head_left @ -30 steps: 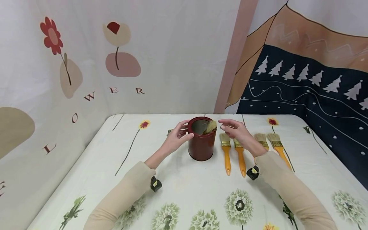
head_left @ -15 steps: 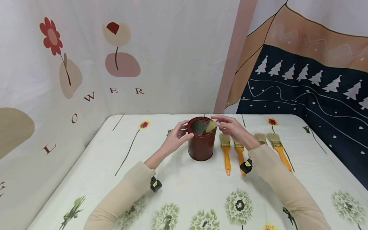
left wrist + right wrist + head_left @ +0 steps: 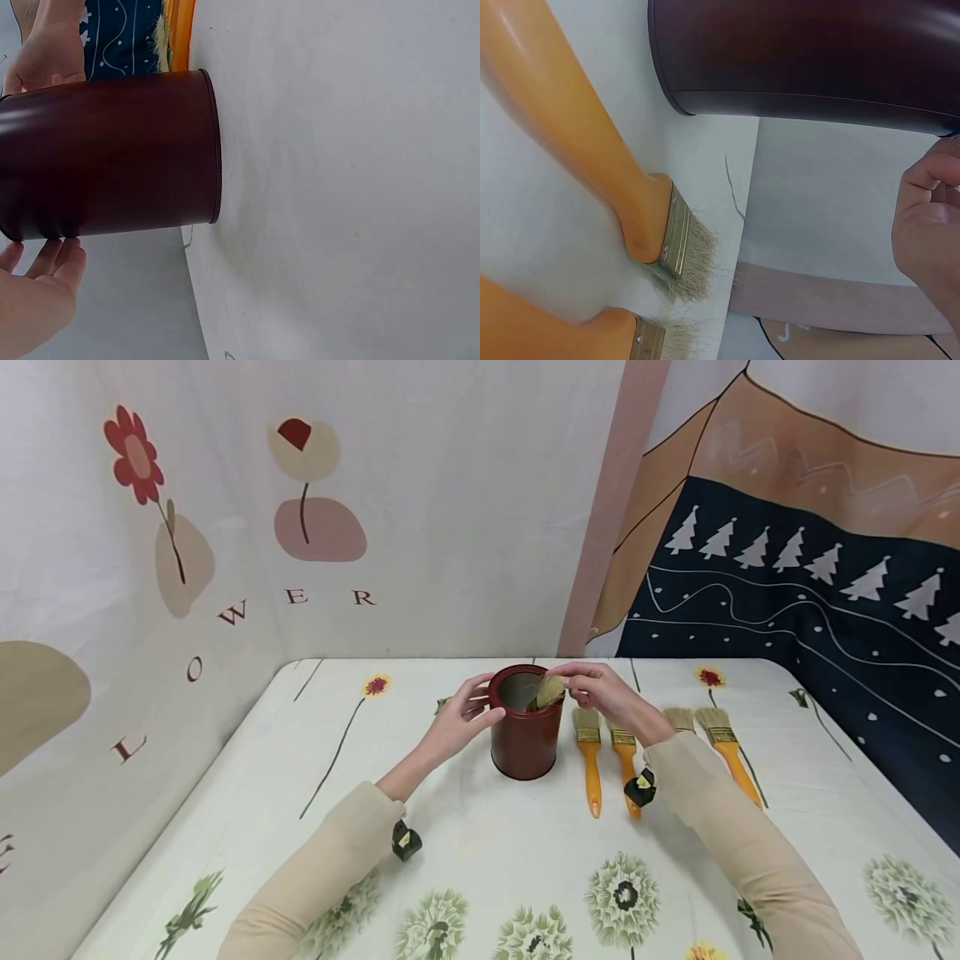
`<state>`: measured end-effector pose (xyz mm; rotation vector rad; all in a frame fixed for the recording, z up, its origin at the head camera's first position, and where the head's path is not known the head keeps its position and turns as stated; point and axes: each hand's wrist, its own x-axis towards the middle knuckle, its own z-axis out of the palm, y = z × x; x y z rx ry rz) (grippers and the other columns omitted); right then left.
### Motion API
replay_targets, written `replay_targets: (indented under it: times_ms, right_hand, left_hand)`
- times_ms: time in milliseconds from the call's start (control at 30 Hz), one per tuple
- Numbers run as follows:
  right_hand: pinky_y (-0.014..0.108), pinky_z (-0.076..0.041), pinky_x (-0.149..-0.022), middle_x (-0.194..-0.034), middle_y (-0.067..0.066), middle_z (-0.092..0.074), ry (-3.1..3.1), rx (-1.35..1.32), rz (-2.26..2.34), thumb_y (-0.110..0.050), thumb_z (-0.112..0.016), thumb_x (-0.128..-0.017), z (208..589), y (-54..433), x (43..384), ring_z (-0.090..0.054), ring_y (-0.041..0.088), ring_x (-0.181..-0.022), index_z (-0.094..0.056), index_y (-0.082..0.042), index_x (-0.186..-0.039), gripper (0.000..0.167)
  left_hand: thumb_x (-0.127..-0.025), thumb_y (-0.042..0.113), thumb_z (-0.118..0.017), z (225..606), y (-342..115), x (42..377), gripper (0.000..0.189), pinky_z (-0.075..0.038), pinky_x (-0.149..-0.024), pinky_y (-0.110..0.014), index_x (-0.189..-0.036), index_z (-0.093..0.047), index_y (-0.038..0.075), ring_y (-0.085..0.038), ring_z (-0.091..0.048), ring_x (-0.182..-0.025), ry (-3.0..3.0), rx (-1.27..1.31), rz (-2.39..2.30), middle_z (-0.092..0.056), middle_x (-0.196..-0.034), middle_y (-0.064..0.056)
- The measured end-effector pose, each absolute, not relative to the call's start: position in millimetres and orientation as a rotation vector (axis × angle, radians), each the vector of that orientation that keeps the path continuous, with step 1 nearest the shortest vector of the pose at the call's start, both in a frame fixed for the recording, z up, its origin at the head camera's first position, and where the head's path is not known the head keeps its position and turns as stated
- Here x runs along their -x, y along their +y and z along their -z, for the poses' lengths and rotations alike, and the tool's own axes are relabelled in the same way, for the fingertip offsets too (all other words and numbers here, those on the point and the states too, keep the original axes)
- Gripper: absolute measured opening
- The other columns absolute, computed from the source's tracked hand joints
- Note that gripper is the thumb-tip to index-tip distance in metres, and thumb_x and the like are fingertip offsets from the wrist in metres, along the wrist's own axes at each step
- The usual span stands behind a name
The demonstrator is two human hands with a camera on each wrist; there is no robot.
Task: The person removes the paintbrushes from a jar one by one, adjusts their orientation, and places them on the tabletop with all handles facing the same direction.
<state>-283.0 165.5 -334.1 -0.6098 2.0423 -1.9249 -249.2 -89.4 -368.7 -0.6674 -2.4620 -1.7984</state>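
Observation:
A dark red can stands upright on the table, its top uncovered. My left hand rests its fingertips and thumb against the can's left side near the rim; in the left wrist view the fingertips touch the wall. Inside the can a paintbrush leans on the right rim, pale bristles up, its handle hidden by the can. My right hand pinches those bristles between thumb and forefinger. In the right wrist view that hand, with curled fingers, is beside the can's rim at the edge of the picture.
Right of the can lie several paintbrushes with orange handles, among them a near one and a far one; my right forearm partly covers this row. A white floral cloth covers the table, and printed fabric hangs behind it.
My right hand has moved left to the can's rim, and its thumb and forefinger have come together on the brush's bristles. The left hand and the can have stayed put.

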Motion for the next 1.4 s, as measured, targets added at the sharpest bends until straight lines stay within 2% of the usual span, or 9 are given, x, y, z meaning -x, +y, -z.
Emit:
replay_targets:
  times_ms: [100,233,367,633,733,900,1000,1267,1400]
  right_hand:
    - [0.024,-0.031,-0.051,-0.068,0.005,-0.041,2.069,0.628,1.904,-0.004,-0.042,-0.092,330,165,279,-0.036,0.016,-0.057,-0.062,-0.002,-0.104,0.024]
    - [0.024,-0.030,-0.051,-0.069,0.005,-0.042,2.109,0.657,1.885,-0.003,-0.043,-0.091,328,164,276,-0.036,0.017,-0.056,-0.065,-0.012,-0.092,0.024]
    - [0.025,-0.029,-0.050,-0.067,0.005,-0.041,2.133,0.656,1.887,-0.005,-0.047,-0.091,333,165,281,-0.035,0.016,-0.055,-0.064,-0.015,-0.086,0.020]
    - [0.025,-0.031,-0.049,-0.080,0.004,-0.047,2.214,0.789,1.884,-0.014,-0.052,-0.090,337,164,282,-0.036,0.015,-0.054,-0.064,-0.010,-0.092,0.012]
    - [0.023,-0.032,-0.049,-0.077,0.006,-0.047,2.257,0.768,1.878,-0.015,-0.053,-0.090,333,163,280,-0.039,0.017,-0.059,-0.063,-0.007,-0.095,0.014]
    - [0.023,-0.035,-0.051,-0.076,0.012,-0.049,2.357,0.699,1.854,-0.017,-0.053,-0.090,326,164,276,-0.043,0.024,-0.068,-0.060,-0.002,-0.101,0.020]
    - [0.024,-0.036,-0.052,-0.077,0.013,-0.049,2.399,0.709,1.852,-0.016,-0.053,-0.090,322,164,275,-0.043,0.022,-0.070,-0.059,0.001,-0.103,0.022]
    - [0.023,-0.039,-0.055,-0.078,0.010,-0.052,2.476,0.753,1.900,-0.023,-0.056,-0.088,308,160,271,-0.045,0.019,-0.070,-0.061,-0.001,-0.100,0.026]
    - [0.022,-0.041,-0.056,-0.081,0.009,-0.055,2.520,0.759,1.941,-0.029,-0.057,-0.086,302,157,270,-0.046,0.021,-0.072,-0.061,-0.002,-0.100,0.030]
  left_hand:
    - [-0.082,0.030,-0.062,369,-89,250,0.057,-0.036,-0.094,-0.030,-0.132,-0.037,0.020,-0.020,-0.044,-0.113,-2.459,0.669,1.801,-0.044,-0.125,-0.007]
    - [-0.082,0.028,-0.063,367,-89,249,0.058,-0.036,-0.094,-0.030,-0.133,-0.036,0.018,-0.021,-0.044,-0.113,-2.463,0.670,1.808,-0.044,-0.125,-0.008]
    - [-0.084,0.022,-0.062,357,-88,241,0.058,-0.035,-0.095,-0.035,-0.134,-0.035,0.010,-0.027,-0.043,-0.114,-2.460,0.691,1.828,-0.044,-0.125,-0.015]
    - [-0.086,0.014,-0.059,341,-86,228,0.056,-0.033,-0.096,-0.039,-0.134,-0.032,0.003,-0.031,-0.041,-0.114,-2.475,0.688,1.835,-0.042,-0.126,-0.020]
    - [-0.086,0.013,-0.059,340,-86,227,0.056,-0.032,-0.097,-0.039,-0.134,-0.032,0.002,-0.031,-0.041,-0.115,-2.473,0.690,1.837,-0.042,-0.126,-0.020]
    - [-0.085,0.015,-0.060,341,-86,228,0.057,-0.032,-0.097,-0.039,-0.134,-0.032,0.004,-0.030,-0.041,-0.115,-2.467,0.695,1.843,-0.042,-0.126,-0.019]
    - [-0.085,0.016,-0.061,346,-87,232,0.057,-0.033,-0.096,-0.039,-0.134,-0.033,0.005,-0.030,-0.042,-0.114,-2.455,0.697,1.853,-0.042,-0.125,-0.019]
    - [-0.083,0.029,-0.063,368,-89,248,0.057,-0.036,-0.094,-0.030,-0.133,-0.037,0.018,-0.020,-0.045,-0.112,-2.454,0.670,1.813,-0.045,-0.124,-0.008]
    - [-0.084,0.022,-0.061,355,-87,238,0.058,-0.034,-0.096,-0.036,-0.134,-0.034,0.011,-0.026,-0.043,-0.114,-2.455,0.677,1.836,-0.044,-0.125,-0.014]
